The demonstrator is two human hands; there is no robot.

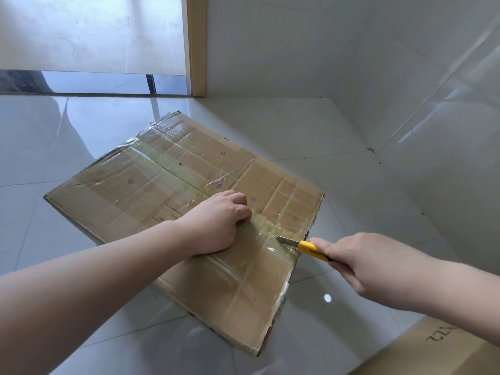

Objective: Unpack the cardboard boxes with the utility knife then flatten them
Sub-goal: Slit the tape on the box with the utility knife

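A brown cardboard box (151,185), sealed with clear tape, stands on the glossy white tile floor. Its top faces me, with a taped seam running from the far left to the near right edge. My left hand (216,223) rests on the top as a fist, its fingers curled at the seam where the flaps part. My right hand (362,263) grips a yellow utility knife (311,249). The knife's blade is out and its tip lies on the taped seam at the box's right edge.
Another piece of cardboard (438,350) with printed letters lies at the bottom right corner. White walls close the right side and back. A tan door frame (197,47) stands at the back, with a sliding-door track (94,94) on the floor to its left.
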